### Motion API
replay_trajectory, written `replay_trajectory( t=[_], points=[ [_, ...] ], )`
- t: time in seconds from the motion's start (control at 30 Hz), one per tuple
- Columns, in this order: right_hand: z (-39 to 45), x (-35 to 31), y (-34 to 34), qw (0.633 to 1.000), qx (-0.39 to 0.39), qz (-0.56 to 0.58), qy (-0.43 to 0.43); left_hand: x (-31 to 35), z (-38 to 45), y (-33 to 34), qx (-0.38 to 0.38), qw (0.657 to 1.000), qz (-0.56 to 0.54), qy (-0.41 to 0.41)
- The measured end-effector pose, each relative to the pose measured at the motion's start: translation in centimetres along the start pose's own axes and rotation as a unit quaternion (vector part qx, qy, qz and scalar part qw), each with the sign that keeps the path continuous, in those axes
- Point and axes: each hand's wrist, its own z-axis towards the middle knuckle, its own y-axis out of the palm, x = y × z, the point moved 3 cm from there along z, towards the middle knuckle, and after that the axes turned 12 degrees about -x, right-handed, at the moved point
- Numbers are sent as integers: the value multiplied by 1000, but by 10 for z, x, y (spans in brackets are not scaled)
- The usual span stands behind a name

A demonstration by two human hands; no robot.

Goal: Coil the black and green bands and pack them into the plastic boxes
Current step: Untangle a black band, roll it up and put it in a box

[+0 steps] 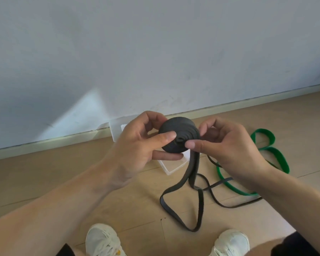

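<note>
A thick coil of black band [178, 134] is held in the air between both hands. My left hand [140, 145] grips its left side, thumb on the face and fingers behind and under it. My right hand [229, 145] pinches the coil's right edge with thumb and fingers. The uncoiled tail of the black band [194, 183] hangs down and loops over the wooden floor. A green band [277, 156] lies loose on the floor to the right, partly behind my right wrist. A clear plastic box [174, 168] sits on the floor beneath the coil, mostly hidden by my hands.
A grey wall with a pale skirting board [44, 145] runs close behind the box. My two white shoes [103, 241] [231, 242] stand at the bottom edge. A second clear box edge [115, 130] shows behind my left hand.
</note>
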Motion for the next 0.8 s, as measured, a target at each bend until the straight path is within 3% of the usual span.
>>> replay_trajectory(
  t=[0.07, 0.13, 0.23, 0.3, 0.4, 0.5, 0.63, 0.7, 0.8],
  points=[
    [4, 6, 3, 1000, -3, -7, 8, -3, 3, 0, -1, 999, -1, -32],
    [4, 12, 8, 994, -16, -107, 20, -5, 5, -2, -10, 985, 153, -75],
    [4, 13, 13, 926, -54, -375, 2, -6, 6, -5, -19, 873, 480, -80],
    [4, 14, 18, 884, -95, -457, -12, -9, 4, -5, -39, 863, 497, -80],
    [6, 15, 12, 906, -84, -415, -8, -12, 4, -8, -35, 888, 454, -70],
    [10, 20, 0, 951, -70, -299, 31, -13, 7, -17, -11, 912, 406, -49],
    [11, 22, -3, 988, -87, -125, 20, -20, 5, -19, -27, 960, 273, -51],
    [10, 22, -2, 991, -82, -104, 16, -22, 4, -17, -52, 962, 263, -57],
    [6, 22, 3, 989, -63, -130, 9, -22, 5, -15, -55, 936, 344, -61]
  ],
)
